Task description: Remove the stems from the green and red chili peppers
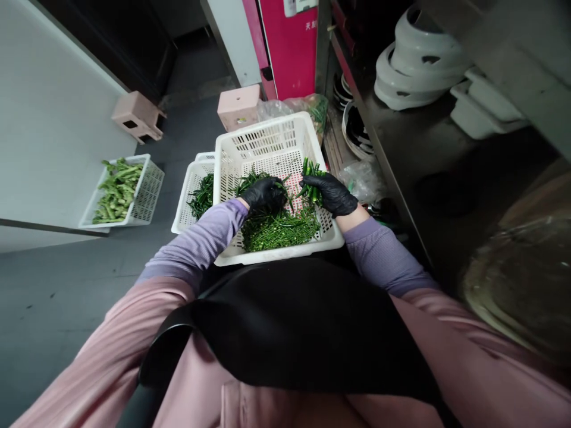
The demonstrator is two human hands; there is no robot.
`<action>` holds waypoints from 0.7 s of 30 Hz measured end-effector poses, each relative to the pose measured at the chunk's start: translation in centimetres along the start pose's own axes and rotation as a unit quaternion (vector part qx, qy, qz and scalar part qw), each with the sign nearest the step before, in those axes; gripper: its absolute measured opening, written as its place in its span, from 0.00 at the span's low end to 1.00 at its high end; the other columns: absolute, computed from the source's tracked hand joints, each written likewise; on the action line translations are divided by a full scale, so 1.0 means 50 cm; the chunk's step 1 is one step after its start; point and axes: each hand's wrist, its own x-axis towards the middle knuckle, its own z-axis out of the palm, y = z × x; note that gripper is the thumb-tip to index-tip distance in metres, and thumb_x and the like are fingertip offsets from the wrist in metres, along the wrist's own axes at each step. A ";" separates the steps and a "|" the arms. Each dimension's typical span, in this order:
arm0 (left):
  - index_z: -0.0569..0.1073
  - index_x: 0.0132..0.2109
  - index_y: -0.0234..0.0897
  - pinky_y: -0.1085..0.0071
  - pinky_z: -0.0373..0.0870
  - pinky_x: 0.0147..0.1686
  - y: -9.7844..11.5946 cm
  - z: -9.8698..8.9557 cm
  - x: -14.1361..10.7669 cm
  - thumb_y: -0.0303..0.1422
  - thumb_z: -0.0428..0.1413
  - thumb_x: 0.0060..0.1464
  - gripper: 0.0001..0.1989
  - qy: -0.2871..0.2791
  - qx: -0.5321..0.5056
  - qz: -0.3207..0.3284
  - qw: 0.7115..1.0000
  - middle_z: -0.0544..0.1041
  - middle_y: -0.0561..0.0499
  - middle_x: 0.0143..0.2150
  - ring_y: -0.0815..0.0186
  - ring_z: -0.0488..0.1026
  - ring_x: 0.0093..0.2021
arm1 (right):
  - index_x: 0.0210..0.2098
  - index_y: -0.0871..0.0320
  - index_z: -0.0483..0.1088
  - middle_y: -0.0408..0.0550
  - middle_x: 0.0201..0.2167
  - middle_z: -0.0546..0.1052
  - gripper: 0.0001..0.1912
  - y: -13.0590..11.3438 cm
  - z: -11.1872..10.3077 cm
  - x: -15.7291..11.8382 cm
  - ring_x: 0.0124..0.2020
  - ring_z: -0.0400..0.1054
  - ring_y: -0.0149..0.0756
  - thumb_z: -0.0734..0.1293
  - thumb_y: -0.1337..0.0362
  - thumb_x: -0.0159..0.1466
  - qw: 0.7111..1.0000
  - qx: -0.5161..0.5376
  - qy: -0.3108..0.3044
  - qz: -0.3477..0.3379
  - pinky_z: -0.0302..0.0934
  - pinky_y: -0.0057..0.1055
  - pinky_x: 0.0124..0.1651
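A large white slatted plastic basket (263,132) sits in front of my lap. Along its near side lies a pile of thin green chilli stems (281,233); darker green chillies (252,180) lie near its left wall. My right hand (335,195), in a black glove, is wrapped round a bunch of green chilli peppers (312,173) by the basket's right wall. My left hand (264,194), also black-gloved, is over the pile with its fingers curled together. Slim green chilli pieces show at its fingertips, and the pile partly hides them.
A second white basket (184,208) with dark green chillies stands at the left. Farther left is a basket (149,184) of thick green stalks. Pink stools (238,106) stand behind. On the right, a metal shelf (392,139) holds white ceramic ware (419,65).
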 end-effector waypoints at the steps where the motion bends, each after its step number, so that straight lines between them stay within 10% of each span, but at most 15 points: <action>1: 0.82 0.48 0.35 0.55 0.80 0.55 0.008 -0.003 -0.014 0.47 0.65 0.65 0.18 0.025 -0.054 -0.013 0.998 0.86 0.41 0.46 0.53 0.83 0.48 | 0.32 0.54 0.82 0.42 0.33 0.86 0.12 0.003 0.006 -0.003 0.44 0.81 0.41 0.84 0.61 0.51 1.000 -0.004 0.000 0.001 0.75 0.39 0.57; 9: 0.83 0.48 0.35 0.62 0.80 0.40 0.111 0.059 -0.098 0.53 0.78 0.51 0.29 0.018 -0.473 -0.121 0.872 0.83 0.47 0.34 0.59 0.81 0.36 | 0.33 0.53 0.81 0.42 0.34 0.86 0.20 0.041 0.042 -0.021 0.44 0.81 0.42 0.87 0.56 0.45 0.998 -0.020 -0.063 0.012 0.75 0.42 0.57; 21: 0.82 0.40 0.36 0.60 0.79 0.50 0.130 0.067 -0.084 0.42 0.81 0.46 0.22 0.039 -0.349 -0.104 0.931 0.83 0.48 0.33 0.55 0.80 0.43 | 0.39 0.53 0.79 0.39 0.34 0.84 0.31 0.053 0.051 -0.032 0.42 0.78 0.40 0.90 0.55 0.39 0.995 -0.088 -0.038 -0.006 0.73 0.37 0.53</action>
